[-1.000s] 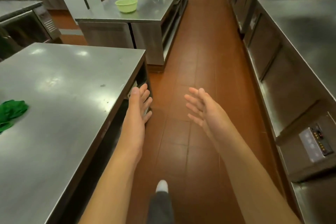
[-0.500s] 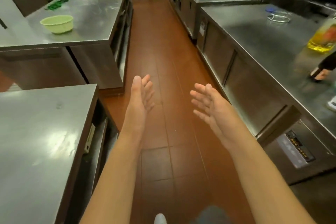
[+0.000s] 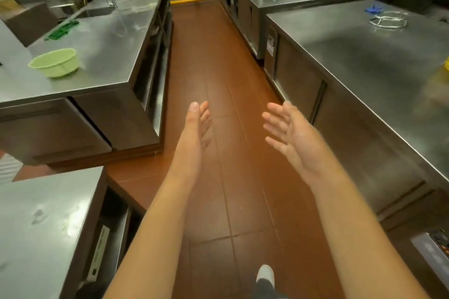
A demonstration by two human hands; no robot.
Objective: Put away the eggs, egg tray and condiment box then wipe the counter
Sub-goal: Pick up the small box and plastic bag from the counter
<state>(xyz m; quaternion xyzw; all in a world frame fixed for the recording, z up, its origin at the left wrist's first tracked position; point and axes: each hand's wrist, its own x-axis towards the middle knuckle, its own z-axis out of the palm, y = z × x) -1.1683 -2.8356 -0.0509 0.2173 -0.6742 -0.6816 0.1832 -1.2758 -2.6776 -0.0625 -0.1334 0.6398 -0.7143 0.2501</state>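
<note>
My left hand [image 3: 195,133] and my right hand [image 3: 291,136] are held out in front of me over the red tiled aisle, palms facing each other, fingers apart, holding nothing. A steel counter [image 3: 379,60] runs along my right. No eggs, egg tray or condiment box show in this view. A green cloth [image 3: 62,31] lies on the far left counter [image 3: 109,51] near the sink.
A light green bowl [image 3: 54,62] sits on the left counter. A wire ring [image 3: 388,19] and a blue item [image 3: 374,9] lie far back on the right counter. Another steel table [image 3: 43,223] is at my near left. The aisle floor [image 3: 218,68] stretches ahead.
The view has swung right and moved forward along the aisle. The near-left table with its green cloth slid out of view; the right counter came closer. Both hands stayed open.
</note>
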